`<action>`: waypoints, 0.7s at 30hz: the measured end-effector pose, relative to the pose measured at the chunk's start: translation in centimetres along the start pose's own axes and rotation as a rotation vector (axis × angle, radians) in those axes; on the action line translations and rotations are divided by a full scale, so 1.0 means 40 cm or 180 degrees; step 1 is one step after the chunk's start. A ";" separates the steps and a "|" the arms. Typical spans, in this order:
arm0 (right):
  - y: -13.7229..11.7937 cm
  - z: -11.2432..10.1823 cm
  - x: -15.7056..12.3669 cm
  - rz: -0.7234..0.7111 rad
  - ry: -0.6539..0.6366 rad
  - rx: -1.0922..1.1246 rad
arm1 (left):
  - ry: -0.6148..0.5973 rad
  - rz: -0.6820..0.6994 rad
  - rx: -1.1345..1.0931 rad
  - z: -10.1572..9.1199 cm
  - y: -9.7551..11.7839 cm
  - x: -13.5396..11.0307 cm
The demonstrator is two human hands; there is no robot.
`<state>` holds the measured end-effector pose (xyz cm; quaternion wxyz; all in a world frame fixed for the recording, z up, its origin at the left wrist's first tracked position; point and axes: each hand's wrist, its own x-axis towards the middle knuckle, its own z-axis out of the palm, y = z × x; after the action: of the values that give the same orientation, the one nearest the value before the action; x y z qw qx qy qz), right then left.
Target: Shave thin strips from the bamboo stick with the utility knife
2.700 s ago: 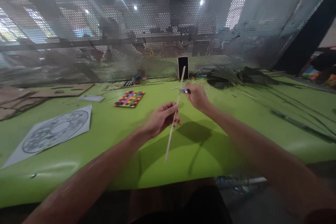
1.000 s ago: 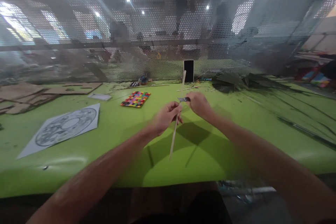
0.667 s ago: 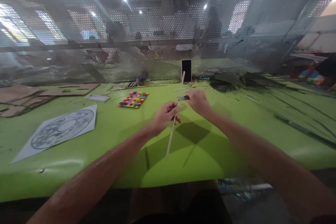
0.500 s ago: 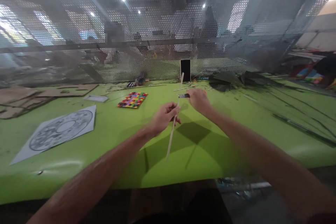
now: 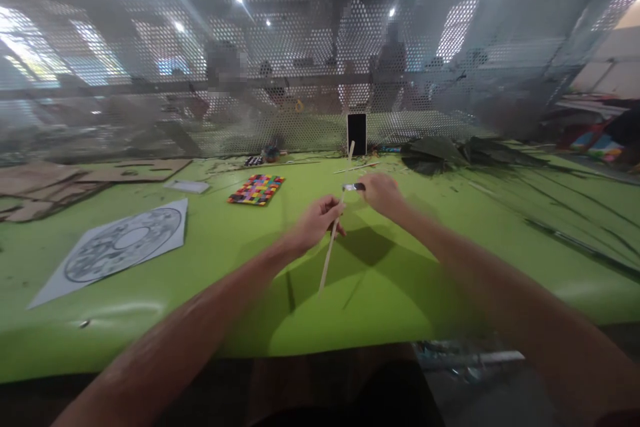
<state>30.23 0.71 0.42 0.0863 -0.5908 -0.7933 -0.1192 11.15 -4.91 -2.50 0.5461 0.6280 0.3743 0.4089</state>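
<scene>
My left hand (image 5: 320, 221) is closed around a thin, pale wooden strip (image 5: 327, 263), which slants up and away over the green table. My right hand (image 5: 381, 192) grips a small knife (image 5: 354, 187) by its handle. The short blade points left and meets or lies very near the strip, just beyond my left fingers. Upper and lower ends of the strip stick out past my left hand. Most of the knife's handle is hidden in my right fist.
A colourful woven square (image 5: 257, 189) and a sheet with a printed ring pattern (image 5: 125, 240) lie left. Cardboard pieces (image 5: 45, 183) are farther left. A black-faced panel (image 5: 357, 133) stands against the perforated metal screen (image 5: 300, 120). Dark leaves (image 5: 435, 152) lie at right.
The view has shifted slightly, so the table's things appear a little farther right. Both hands keep their holds, and the blade stays at nearly the same place by the strip.
</scene>
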 end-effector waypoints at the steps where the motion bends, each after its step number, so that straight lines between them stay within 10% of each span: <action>1: -0.016 0.000 -0.005 -0.0096 -0.0025 -0.0023 | 0.0057 -0.0002 0.0006 -0.003 -0.001 0.004; 16: -0.026 0.015 0.006 0.0005 -0.0088 -0.0189 | 0.0181 -0.0068 0.0175 -0.010 0.008 0.002; 21: 0.045 0.025 0.028 0.0396 -0.0037 -0.0254 | -0.0370 -0.0075 0.0276 0.018 0.018 -0.019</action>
<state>31.63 2.50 -0.07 0.0654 -0.6427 -0.7501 -0.1417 11.52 -5.98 -1.93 0.5440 0.6693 0.3667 0.3487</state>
